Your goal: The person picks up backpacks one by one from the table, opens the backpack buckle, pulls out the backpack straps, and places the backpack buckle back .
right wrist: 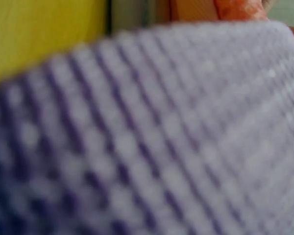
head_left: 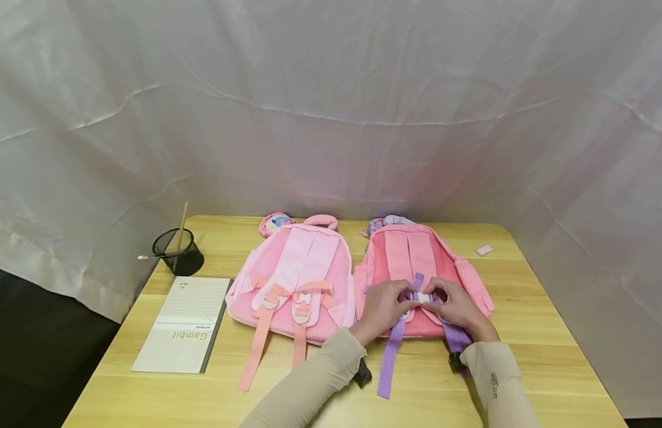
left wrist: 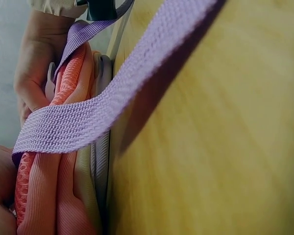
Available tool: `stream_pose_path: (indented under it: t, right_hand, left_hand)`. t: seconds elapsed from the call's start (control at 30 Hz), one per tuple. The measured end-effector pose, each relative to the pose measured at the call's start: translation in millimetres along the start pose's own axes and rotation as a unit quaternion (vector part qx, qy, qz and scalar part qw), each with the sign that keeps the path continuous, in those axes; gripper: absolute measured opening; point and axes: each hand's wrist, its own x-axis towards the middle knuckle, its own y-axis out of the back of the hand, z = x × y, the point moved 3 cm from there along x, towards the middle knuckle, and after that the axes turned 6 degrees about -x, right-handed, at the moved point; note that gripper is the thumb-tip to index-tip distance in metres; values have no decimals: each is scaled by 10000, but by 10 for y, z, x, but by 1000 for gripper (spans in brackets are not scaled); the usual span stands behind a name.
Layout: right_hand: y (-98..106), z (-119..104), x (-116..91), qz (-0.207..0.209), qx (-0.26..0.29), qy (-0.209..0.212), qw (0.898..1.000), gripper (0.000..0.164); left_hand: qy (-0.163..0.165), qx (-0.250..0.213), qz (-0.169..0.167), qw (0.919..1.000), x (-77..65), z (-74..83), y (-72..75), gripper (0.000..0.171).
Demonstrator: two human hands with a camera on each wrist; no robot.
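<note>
Both hands are at it here, left (head_left: 385, 306) and right (head_left: 457, 304) each pinching an end of the white buckle (head_left: 423, 297), low at six o'clock on the coral-pink backpack (head_left: 449, 246). Fingertips cover the buckle's ends, so whether it's fastened I can't tell, and a blurred purple strap (right wrist: 186, 122) blocks nearly the whole right wrist view! Across the desk (head_left: 545, 368), the pale-pink backpack (head_left: 314, 261) sits at nine o'clock from the hands, the notebook (head_left: 183, 327) farther out, the eraser (head_left: 484, 250) at two.
</note>
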Motion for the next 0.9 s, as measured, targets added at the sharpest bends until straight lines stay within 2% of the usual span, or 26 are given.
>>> stream_pose_path:
  t: [0.17, 0.3, 0.6, 0.9]
  right_hand:
    - [33, -7, 13, -89, 402, -107, 9991, 16]
    - [50, 10, 17, -16, 448, -214, 9988, 16]
    - [40, 53, 18, 200, 618, -399, 9971, 17]
    - [68, 87, 17, 256, 698, -643, 9952, 23]
  left_hand:
    - [2, -127, 90, 9999, -2, 9, 18, 22]
    - [75, -229, 113, 9996, -14, 10, 29, 23]
    - [522, -539, 142, 9971, -48, -12, 47, 24]
    - [425, -887, 463, 9941, -50, -17, 75, 18]
